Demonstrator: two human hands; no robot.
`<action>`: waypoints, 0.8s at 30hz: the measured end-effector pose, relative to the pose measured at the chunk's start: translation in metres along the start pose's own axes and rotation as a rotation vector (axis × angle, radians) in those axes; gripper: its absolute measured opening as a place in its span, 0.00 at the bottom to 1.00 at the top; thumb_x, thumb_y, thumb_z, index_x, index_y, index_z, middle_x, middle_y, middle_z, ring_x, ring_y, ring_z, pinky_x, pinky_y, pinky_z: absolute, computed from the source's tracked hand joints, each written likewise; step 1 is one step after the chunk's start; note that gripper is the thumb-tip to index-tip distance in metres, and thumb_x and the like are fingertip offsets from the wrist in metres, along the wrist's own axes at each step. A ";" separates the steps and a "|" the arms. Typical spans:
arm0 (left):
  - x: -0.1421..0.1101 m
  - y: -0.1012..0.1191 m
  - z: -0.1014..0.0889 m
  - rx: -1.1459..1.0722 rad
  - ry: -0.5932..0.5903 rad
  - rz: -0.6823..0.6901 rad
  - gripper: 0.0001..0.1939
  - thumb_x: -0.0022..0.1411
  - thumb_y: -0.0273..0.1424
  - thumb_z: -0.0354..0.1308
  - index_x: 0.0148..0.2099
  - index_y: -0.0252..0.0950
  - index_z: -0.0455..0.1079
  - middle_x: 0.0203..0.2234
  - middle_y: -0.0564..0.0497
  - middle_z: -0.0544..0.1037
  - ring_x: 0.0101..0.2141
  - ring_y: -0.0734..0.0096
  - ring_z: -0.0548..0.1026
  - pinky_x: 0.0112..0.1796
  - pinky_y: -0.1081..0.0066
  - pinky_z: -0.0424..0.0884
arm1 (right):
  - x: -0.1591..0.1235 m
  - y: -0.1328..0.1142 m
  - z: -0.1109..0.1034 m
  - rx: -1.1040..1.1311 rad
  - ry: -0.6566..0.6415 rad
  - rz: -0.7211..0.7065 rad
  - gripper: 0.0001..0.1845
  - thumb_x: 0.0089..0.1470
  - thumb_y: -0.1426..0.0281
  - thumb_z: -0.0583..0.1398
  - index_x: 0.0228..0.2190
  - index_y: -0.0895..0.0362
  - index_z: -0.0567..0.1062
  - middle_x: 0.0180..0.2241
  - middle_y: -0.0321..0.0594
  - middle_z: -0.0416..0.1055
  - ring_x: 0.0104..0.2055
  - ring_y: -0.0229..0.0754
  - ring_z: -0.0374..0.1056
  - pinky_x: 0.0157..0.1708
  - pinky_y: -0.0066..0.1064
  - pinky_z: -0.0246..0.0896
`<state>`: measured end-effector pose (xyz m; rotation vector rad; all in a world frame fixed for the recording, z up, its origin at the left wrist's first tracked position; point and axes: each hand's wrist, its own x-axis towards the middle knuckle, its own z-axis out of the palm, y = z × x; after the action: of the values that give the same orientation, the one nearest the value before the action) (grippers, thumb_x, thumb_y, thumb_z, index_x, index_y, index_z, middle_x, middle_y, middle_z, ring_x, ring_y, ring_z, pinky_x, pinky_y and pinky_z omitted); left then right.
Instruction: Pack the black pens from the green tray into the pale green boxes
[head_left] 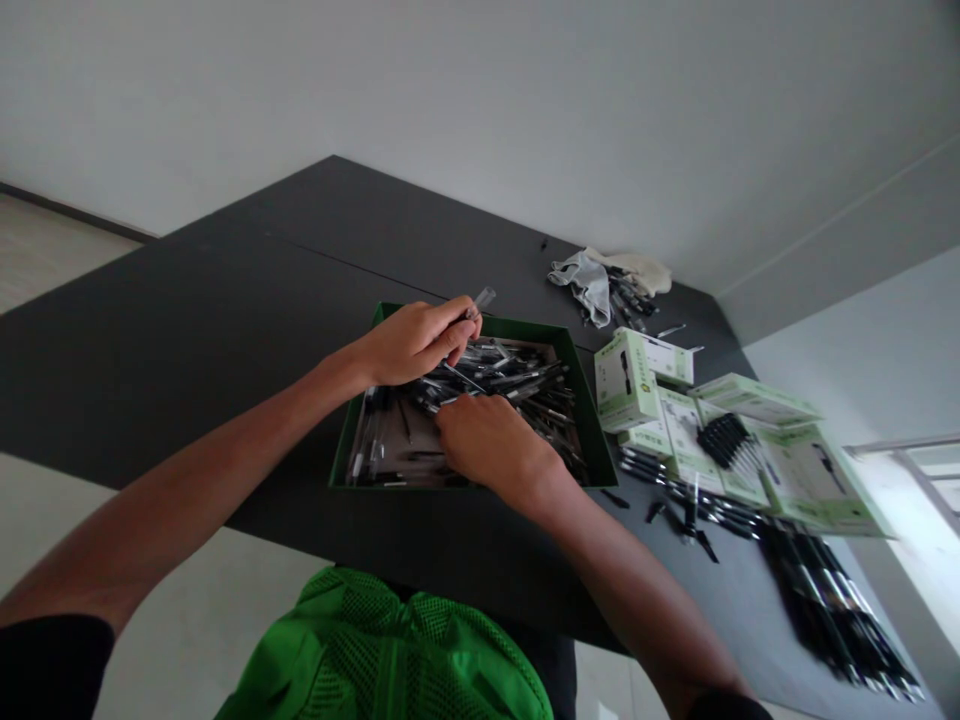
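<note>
Vest: bright green mesh vest (397, 650) is filling the nearest part of the view.
Right hand: the bare right hand (491, 435) is reaching over the near rim of the box, its fingers partly hidden; whether it is gripping anything, I cannot tell.
Box: a shallow, dark green, rectangular box (589, 415) is sitting on the dark grey table (225, 320) below both hands, holding a heap of clear and black plastic pen parts (525, 372).
Left hand: the bare left hand (420, 342) is gripping a clear plastic tube (485, 297), whose end is poking out past the fingers.
Gap: a thin dark rod (465, 378) is slanting between the 2 hands, which are hovering near each other, apart.
Pens: slim black-and-silver pens (832, 600) are lying bunched at right.
Cartons: pale green-and-white cardboard cartons (626, 380) are standing right of the box; black-ended pens (726, 440) are lying on 1 opened carton (810, 470).
Cloth: crumpled grey-white fabric (589, 285) is lying toward the wall (450, 100).
</note>
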<state>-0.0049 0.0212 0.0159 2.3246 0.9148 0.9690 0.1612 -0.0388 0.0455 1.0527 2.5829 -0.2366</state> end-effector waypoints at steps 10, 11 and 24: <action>0.000 0.000 0.000 -0.002 0.010 -0.002 0.13 0.80 0.36 0.44 0.44 0.37 0.66 0.24 0.55 0.77 0.23 0.73 0.74 0.31 0.73 0.69 | 0.019 -0.005 0.012 0.237 -0.020 -0.300 0.28 0.68 0.77 0.52 0.62 0.49 0.77 0.55 0.48 0.81 0.55 0.51 0.79 0.51 0.40 0.72; 0.000 0.000 0.000 -0.006 0.012 -0.006 0.13 0.80 0.37 0.44 0.44 0.37 0.65 0.24 0.55 0.77 0.23 0.74 0.74 0.30 0.73 0.68 | 0.017 -0.004 0.012 0.223 -0.023 -0.276 0.27 0.68 0.76 0.53 0.62 0.50 0.77 0.54 0.50 0.81 0.55 0.52 0.79 0.51 0.40 0.72; 0.000 -0.002 0.000 0.004 0.012 -0.045 0.13 0.80 0.36 0.45 0.44 0.37 0.66 0.25 0.54 0.78 0.24 0.74 0.75 0.31 0.74 0.70 | -0.022 0.078 -0.030 0.406 0.033 -0.067 0.21 0.69 0.70 0.56 0.57 0.56 0.81 0.51 0.45 0.83 0.49 0.47 0.80 0.50 0.33 0.69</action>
<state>-0.0056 0.0223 0.0143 2.2935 0.9703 0.9642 0.2236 0.0111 0.0799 1.1049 2.6654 -0.7941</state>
